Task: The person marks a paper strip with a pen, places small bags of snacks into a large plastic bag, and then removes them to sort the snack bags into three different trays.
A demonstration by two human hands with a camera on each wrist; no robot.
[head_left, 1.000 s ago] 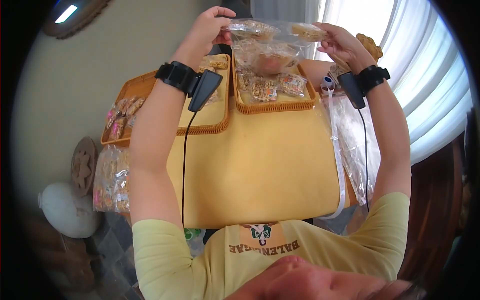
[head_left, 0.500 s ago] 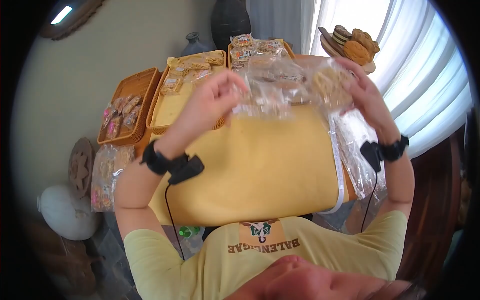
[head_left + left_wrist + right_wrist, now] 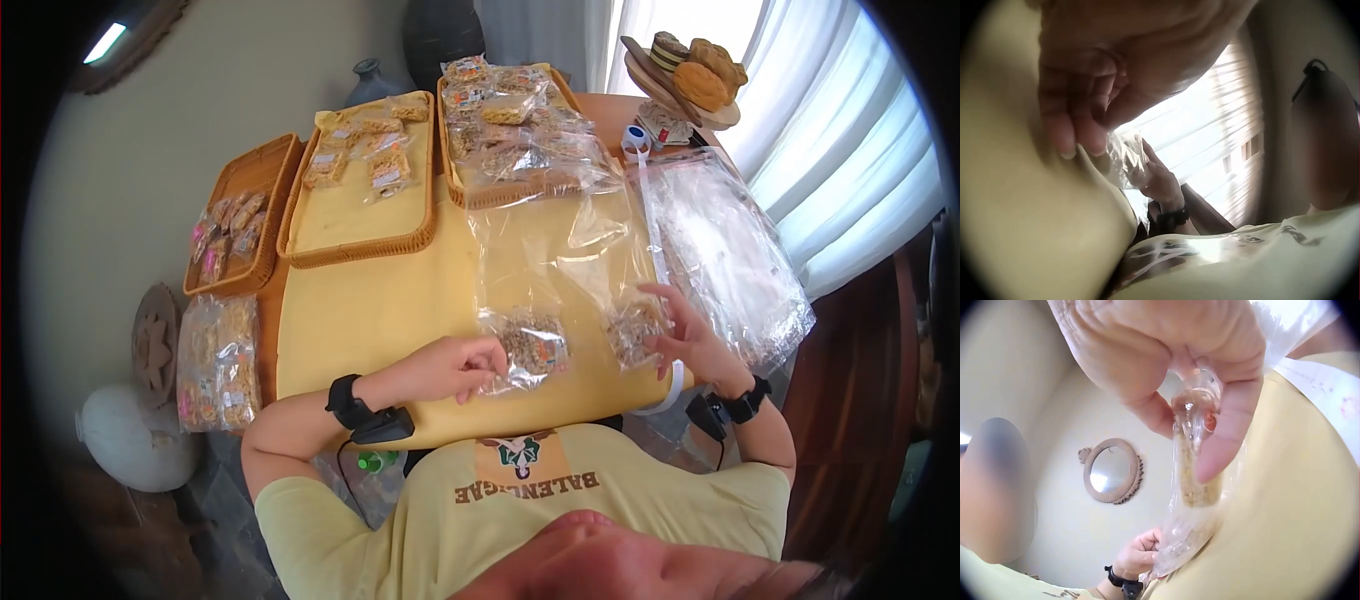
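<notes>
A large clear plastic bag [image 3: 555,245] lies toward me over the yellow tabletop, with a wrapped snack packet in each near corner. My left hand [image 3: 450,368] has its fingers curled at the bag's left corner, right beside the left packet [image 3: 533,345]. In the left wrist view, the fingertips of that hand [image 3: 1082,119] are low by the table, close to the crinkled plastic. My right hand [image 3: 690,335] grips the right packet [image 3: 632,332] through the film. The right wrist view shows thumb and fingers on either side of this packet [image 3: 1200,481].
Wicker trays with snack packets stand at the back: one left [image 3: 265,245], one middle [image 3: 360,250], one behind the bag [image 3: 450,185]. Clear bags [image 3: 720,240] lie at right beside a white strip [image 3: 655,225]. A filled bag [image 3: 220,360] sits at the left edge; a bread board [image 3: 725,110] stands back right.
Both hands have come down and toward the body from above the back tray, bringing the bag with its two packets onto the near tabletop. The back tray's packets now show.
</notes>
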